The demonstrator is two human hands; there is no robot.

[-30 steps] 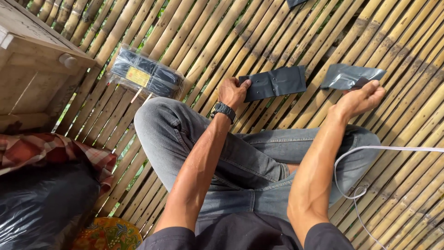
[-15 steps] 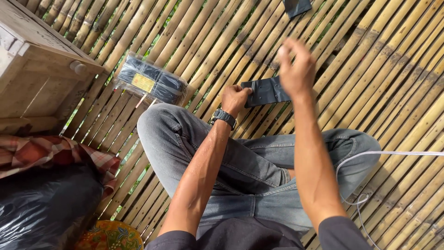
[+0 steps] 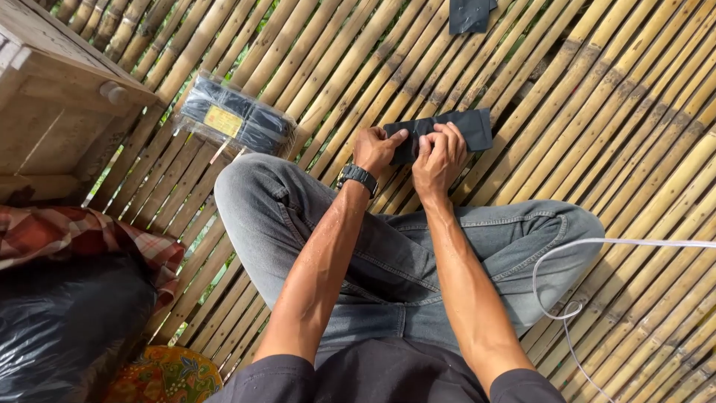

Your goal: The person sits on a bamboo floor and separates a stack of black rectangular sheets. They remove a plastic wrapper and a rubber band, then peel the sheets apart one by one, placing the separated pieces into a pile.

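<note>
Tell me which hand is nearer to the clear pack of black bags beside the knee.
Left. The left hand rests on the flat black bag, just right of the clear pack. The right hand lies farther right.

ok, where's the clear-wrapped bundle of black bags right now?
Head view, upper left: the wrapped bundle lies on the bamboo floor, beside the wooden box, just beyond the person's raised knee and left of both hands.
</note>
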